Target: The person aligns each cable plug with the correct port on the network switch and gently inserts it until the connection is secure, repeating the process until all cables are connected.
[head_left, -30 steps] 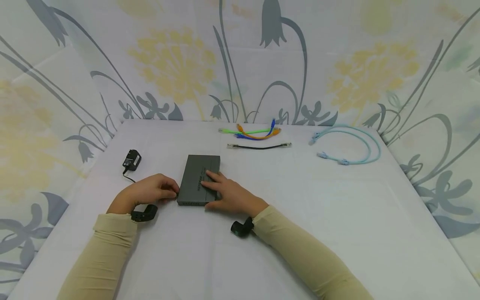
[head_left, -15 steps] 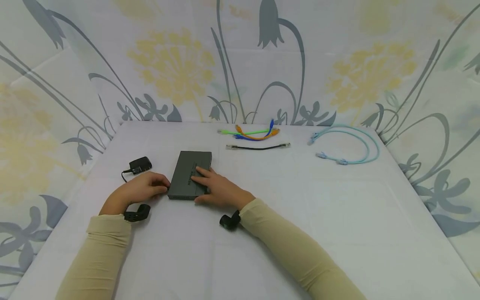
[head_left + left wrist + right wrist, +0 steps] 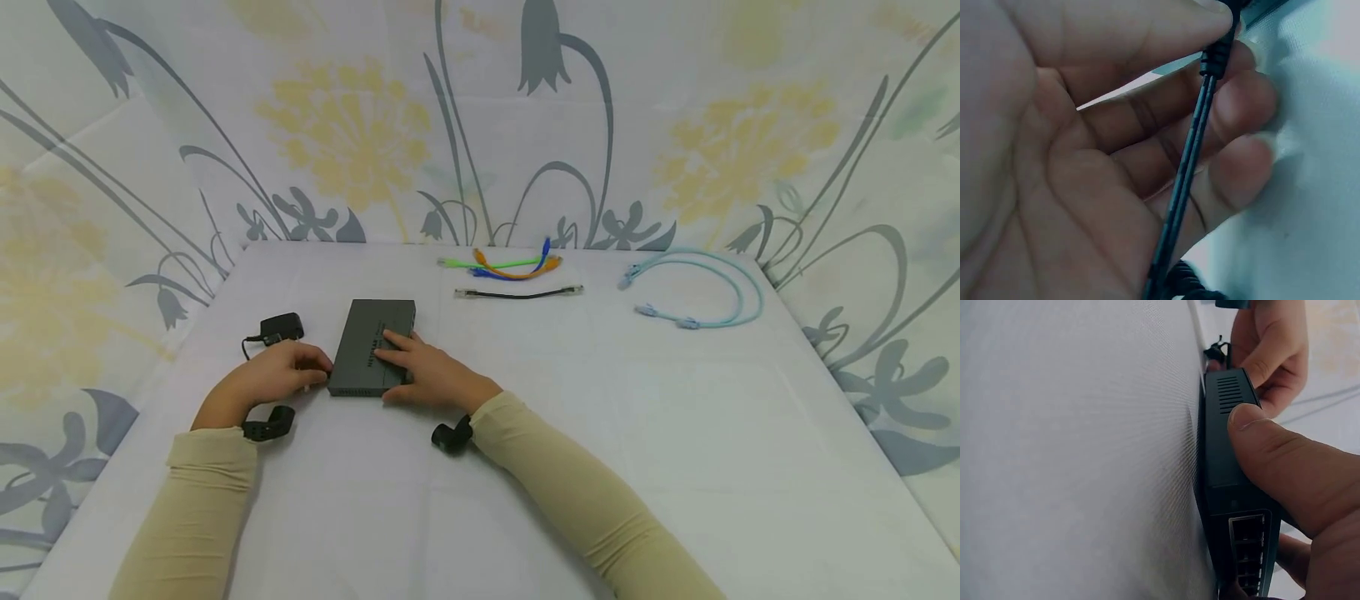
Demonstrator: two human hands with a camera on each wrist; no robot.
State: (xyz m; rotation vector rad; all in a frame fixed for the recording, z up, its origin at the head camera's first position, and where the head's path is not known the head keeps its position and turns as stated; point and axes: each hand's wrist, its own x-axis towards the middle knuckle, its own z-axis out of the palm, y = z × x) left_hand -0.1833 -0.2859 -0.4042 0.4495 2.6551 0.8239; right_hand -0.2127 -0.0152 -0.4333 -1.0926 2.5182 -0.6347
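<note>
A dark grey network switch [image 3: 375, 317] lies flat on the white-covered table, left of centre. My right hand [image 3: 442, 373] holds it at the right side, fingers spread over its top. In the right wrist view the thumb [image 3: 1272, 440] presses the vented side, beside a row of ports [image 3: 1247, 530]. At the switch's left edge is my left hand [image 3: 270, 373], pinching a black power plug [image 3: 1215, 59] between thumb and fingers. The plug's tip is hidden, and its thin black cord [image 3: 1185, 162] runs down across the palm.
A black power adapter [image 3: 281, 327] lies behind the left hand. Toward the back edge are green, orange and blue short network cables [image 3: 510, 275], with a black one [image 3: 525, 295] in front. A light blue cable [image 3: 731, 321] lies looped at the back right.
The switch and both hands have shifted left and slightly back. The power adapter has turned and moved a little to the right.
</note>
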